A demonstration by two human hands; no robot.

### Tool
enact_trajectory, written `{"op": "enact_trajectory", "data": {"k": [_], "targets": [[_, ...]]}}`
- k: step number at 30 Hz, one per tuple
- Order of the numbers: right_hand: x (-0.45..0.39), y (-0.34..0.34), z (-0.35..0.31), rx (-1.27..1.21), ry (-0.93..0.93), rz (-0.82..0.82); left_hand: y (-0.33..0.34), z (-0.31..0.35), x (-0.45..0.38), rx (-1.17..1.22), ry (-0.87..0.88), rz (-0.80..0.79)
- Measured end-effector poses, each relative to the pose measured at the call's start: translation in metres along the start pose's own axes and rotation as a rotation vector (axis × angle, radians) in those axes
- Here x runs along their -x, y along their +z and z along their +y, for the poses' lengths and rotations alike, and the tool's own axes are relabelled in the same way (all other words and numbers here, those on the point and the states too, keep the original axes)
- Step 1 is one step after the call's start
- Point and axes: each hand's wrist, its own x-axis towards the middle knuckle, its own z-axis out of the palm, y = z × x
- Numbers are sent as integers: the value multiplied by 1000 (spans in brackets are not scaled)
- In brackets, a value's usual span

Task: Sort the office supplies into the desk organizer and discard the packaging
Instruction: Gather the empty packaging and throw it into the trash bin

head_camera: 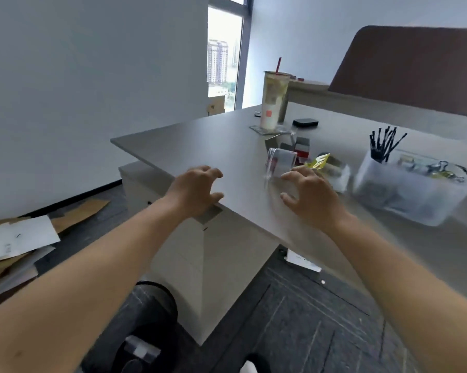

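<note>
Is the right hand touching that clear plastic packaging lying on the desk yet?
Cannot tell. In the head view the right hand has its fingertips right at the clear plastic packaging, but motion blur hides whether there is contact or a gap.

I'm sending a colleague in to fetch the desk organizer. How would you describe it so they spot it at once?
Start at the grey desk and look to its right side, beyond the right hand. The organizer is the translucent plastic tray there. It alone has black pens standing upright in one corner and binder clips beside them.

Grey desk (200,135), white walls (79,90), daylit window (224,55), dk carpet (307,319)
</note>
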Motion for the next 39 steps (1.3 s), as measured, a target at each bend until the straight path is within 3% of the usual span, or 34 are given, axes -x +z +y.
{"op": "enact_trajectory", "data": {"k": [7,13,18,23,28,34,39], "targets": [[-24,-6,65,83,132,73,19,44,-64,259,11,4],[-38,3,87,79,252,-106,35,71,-81,488,-37,26],[-43,7,90,86,282,-89,36,72,-81,588,-35,82],[-42,6,86,206,183,-34,31,66,-76,581,-10,139],[-33,11,84,318,26,121,22,53,-62,495,22,206],[-22,8,60,256,-118,356,8,28,-29,458,-10,248],[-14,1,18,65,-165,415,-17,6,10,451,-49,292]]}}
